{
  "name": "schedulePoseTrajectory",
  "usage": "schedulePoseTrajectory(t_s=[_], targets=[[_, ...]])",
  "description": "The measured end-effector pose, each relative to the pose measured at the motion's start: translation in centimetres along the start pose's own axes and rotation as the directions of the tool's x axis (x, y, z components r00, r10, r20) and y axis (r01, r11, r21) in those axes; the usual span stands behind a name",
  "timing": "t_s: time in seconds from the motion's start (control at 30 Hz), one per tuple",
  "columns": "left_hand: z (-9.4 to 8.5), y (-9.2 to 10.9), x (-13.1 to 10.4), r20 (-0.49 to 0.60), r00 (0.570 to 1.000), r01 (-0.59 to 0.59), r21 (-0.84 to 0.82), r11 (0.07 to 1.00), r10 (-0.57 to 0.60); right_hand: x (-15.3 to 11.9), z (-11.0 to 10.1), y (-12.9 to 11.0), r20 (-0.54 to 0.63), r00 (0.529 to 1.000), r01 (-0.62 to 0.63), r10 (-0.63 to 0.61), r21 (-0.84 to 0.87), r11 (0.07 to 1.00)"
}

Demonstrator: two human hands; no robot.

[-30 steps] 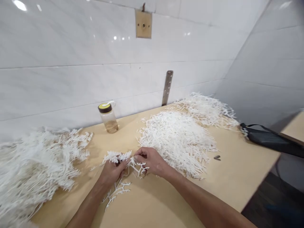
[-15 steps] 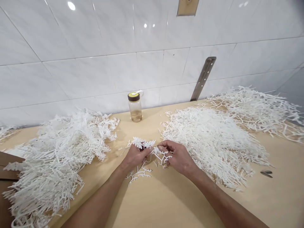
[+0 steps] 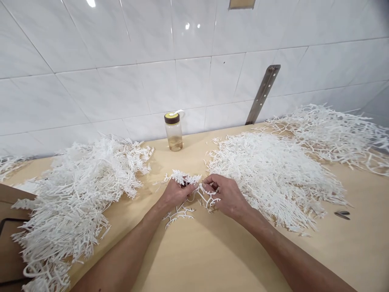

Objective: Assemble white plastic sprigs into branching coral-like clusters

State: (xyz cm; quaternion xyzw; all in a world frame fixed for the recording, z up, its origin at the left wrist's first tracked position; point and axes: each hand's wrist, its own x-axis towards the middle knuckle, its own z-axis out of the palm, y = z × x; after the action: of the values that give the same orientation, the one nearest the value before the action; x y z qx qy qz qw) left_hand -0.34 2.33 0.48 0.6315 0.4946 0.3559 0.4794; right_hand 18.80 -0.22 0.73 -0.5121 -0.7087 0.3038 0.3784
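Observation:
Both hands meet over the table's middle at a white branched plastic piece [image 3: 208, 198], which has thin curved arms with short prongs. My left hand [image 3: 178, 194] is closed around its left part and a tuft of short white sprigs [image 3: 182, 177]. With thumb and fingers pinched, my right hand [image 3: 226, 195] grips near the upper end of the branch; the exact pinch point is partly hidden. Below my left hand, more white branching [image 3: 179, 214] hangs or lies close to the table; I cannot tell which.
A large heap of white sprigs [image 3: 82, 190] spreads at left, another heap [image 3: 270, 174] at right. Bare branched frames [image 3: 337, 129] lie at back right. A bottle [image 3: 174, 132] stands near the tiled wall. Small snips [image 3: 342, 215] lie far right; a brown box [image 3: 12, 239] sits left.
The view has tilted down slightly, so the scene sits a little higher. My right hand has come slightly closer to the left; both keep their hold on the white piece.

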Motion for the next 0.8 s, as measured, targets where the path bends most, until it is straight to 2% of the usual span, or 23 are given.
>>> schedulePoseTrajectory(t_s=[0.13, 0.27, 0.37, 0.47, 0.53, 0.63, 0.7, 0.8], targets=[[0.2, -0.5, 0.0, -0.004, 0.999, -0.047, -0.043, 0.998, 0.047, -0.3, 0.5, -0.2, -0.045, 0.987, 0.144, -0.153, -0.17, 0.975], [0.2, -0.6, -0.1, 0.022, 1.0, 0.002, -0.069, 0.998, 0.0, -0.1, 1.3, -0.6, -0.107, 0.973, 0.168, -0.203, -0.272, 0.948], [0.1, -0.1, -0.5, 0.007, 0.998, 0.056, -0.198, 0.979, -0.056, 0.5, 0.7, -0.8, -0.25, 0.941, 0.141, -0.228, -0.326, 0.935], [0.0, 0.6, -0.9, -0.027, 0.993, 0.097, -0.308, 0.946, -0.111, 0.9, -0.7, -0.9, -0.446, 0.877, 0.025, -0.177, -0.327, 0.945], [-0.1, 1.1, -1.0, -0.046, 0.993, 0.089, -0.329, 0.94, -0.11, 0.9, -1.5, -0.9, -0.451, 0.891, -0.064, -0.05, -0.234, 0.97], [0.0, 1.5, -1.0, -0.077, 0.993, 0.056, -0.348, 0.936, -0.088, 0.6, -2.1, -0.8, -0.377, 0.922, -0.164, 0.087, -0.178, 0.97], [0.0, 1.6, -1.0, -0.088, 0.992, 0.057, -0.341, 0.938, -0.092, 0.5, -2.3, -0.5, -0.388, 0.918, -0.176, 0.079, -0.22, 0.959], [0.0, 1.6, -0.9, -0.087, 0.99, 0.074, -0.324, 0.943, -0.107, 0.5, -2.6, 0.0, -0.426, 0.904, -0.107, -0.046, -0.328, 0.939]])
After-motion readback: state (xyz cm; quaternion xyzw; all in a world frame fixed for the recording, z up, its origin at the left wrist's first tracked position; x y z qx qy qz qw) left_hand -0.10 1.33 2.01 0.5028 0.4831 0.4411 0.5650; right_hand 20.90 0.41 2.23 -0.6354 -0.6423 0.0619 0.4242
